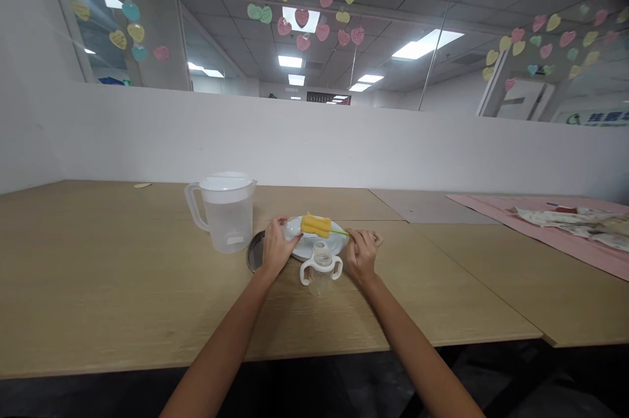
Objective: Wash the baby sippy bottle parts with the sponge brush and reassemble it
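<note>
In the head view, your left forearm (219,346) rises from the lower edge and slants inward to the right, while your right forearm (413,336) slants inward to the left, so your two hands face each other over the middle of the desk (147,287). Your left hand (278,245) has its fingers curled around a clear, rounded piece (291,228), gripping it from the left side. Your right hand (362,251) is closed on the green stem of a brush (315,225), its fingers pinching the stem and its knuckles turned upward. The brush lies roughly level between your hands, its yellow sponge head pointing left and meeting the clear piece in the picture; you cannot tell from here whether the tip is inside it or just in front. Below the sponge head is a white plate (307,249), partly covered from sight. Nearer to you, between your wrists, a clear bottle (322,267) with two white side handles stands upright, its mouth uncovered. A dark round dish (255,253) sits just left of the plate, partly behind your left hand. Farther left stands a lidded pitcher (228,218) containing clear liquid, and well to your right a pink cloth (501,209) covers part of the desk.
</note>
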The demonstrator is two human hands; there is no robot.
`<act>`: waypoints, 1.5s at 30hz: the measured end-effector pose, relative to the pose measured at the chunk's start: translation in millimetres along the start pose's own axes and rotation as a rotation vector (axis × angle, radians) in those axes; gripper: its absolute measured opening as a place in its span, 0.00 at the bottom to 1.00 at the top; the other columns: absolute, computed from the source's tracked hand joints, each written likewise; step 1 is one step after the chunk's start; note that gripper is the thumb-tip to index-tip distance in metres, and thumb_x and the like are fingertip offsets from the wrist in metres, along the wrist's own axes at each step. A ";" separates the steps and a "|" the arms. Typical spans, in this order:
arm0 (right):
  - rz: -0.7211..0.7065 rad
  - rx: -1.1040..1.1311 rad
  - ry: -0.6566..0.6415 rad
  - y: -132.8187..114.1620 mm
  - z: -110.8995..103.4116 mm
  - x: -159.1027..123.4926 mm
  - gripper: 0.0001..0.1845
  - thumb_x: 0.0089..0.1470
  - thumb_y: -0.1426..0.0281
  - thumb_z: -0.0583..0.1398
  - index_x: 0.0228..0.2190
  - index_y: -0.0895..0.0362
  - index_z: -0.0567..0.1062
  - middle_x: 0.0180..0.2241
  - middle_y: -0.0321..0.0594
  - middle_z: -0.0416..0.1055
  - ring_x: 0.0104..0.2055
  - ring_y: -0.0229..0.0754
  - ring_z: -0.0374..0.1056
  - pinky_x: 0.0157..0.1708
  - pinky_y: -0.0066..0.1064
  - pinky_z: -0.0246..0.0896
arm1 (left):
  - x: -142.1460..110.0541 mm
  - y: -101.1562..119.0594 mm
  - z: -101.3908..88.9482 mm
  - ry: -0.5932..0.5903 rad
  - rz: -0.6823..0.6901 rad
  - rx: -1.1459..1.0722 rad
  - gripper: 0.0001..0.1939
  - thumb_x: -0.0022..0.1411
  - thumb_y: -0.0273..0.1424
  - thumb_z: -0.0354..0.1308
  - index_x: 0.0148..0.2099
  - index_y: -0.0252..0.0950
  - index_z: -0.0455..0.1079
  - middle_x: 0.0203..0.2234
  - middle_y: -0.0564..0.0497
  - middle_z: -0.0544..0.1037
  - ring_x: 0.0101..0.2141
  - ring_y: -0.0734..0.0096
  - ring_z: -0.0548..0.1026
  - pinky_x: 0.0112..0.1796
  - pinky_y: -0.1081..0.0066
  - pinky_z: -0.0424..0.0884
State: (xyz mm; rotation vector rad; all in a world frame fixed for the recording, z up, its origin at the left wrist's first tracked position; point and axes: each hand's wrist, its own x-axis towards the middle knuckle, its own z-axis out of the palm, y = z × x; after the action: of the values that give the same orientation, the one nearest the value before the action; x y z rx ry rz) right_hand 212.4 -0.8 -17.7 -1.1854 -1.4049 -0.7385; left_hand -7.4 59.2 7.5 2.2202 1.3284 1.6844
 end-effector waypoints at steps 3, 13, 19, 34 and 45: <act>-0.026 -0.035 -0.049 -1.1 0.7 0.2 0.15 0.50 0.77 0.52 0.35 0.54 0.76 0.31 0.39 0.71 0.34 0.41 0.63 0.45 0.39 0.46 | 0.0 1.4 -1.0 0.030 0.113 0.036 0.21 0.52 0.26 0.60 0.48 0.38 0.61 0.44 0.45 0.73 0.47 0.59 0.71 0.48 0.61 0.67; -0.118 -0.100 -0.031 -4.6 0.9 4.7 0.09 0.52 0.72 0.56 0.34 0.53 0.77 0.30 0.37 0.73 0.33 0.39 0.64 0.45 0.37 0.44 | -6.9 17.9 -7.3 -0.054 0.453 0.130 0.21 0.59 0.21 0.51 0.54 0.41 0.66 0.48 0.46 0.70 0.48 0.63 0.69 0.52 0.63 0.66; -0.115 -0.095 -0.069 -0.4 3.0 2.7 0.13 0.54 0.74 0.56 0.39 0.53 0.77 0.33 0.40 0.73 0.36 0.40 0.64 0.41 0.36 0.46 | -6.3 18.4 -10.3 -0.037 0.426 0.071 0.21 0.62 0.28 0.52 0.57 0.39 0.61 0.48 0.45 0.72 0.50 0.62 0.70 0.53 0.61 0.66; 0.016 0.065 -0.067 4.0 6.5 0.9 0.12 0.57 0.70 0.55 0.37 0.53 0.78 0.29 0.38 0.71 0.33 0.39 0.64 0.39 0.34 0.48 | -6.1 13.0 -6.5 0.047 0.441 0.039 0.18 0.63 0.30 0.52 0.55 0.39 0.65 0.47 0.46 0.74 0.50 0.63 0.70 0.53 0.60 0.67; -0.055 0.095 -0.143 3.5 8.7 -0.5 0.11 0.56 0.71 0.56 0.36 0.52 0.78 0.28 0.37 0.70 0.33 0.38 0.64 0.40 0.35 0.48 | -9.1 11.2 -6.1 0.064 0.416 0.026 0.16 0.63 0.31 0.51 0.54 0.40 0.67 0.48 0.46 0.74 0.49 0.63 0.71 0.52 0.60 0.68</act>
State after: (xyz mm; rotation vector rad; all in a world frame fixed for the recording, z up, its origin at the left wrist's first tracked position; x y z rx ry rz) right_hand 212.7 8.1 -20.6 -1.1475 -1.5797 -0.6279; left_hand -6.1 43.6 8.8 2.6183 0.9468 1.8805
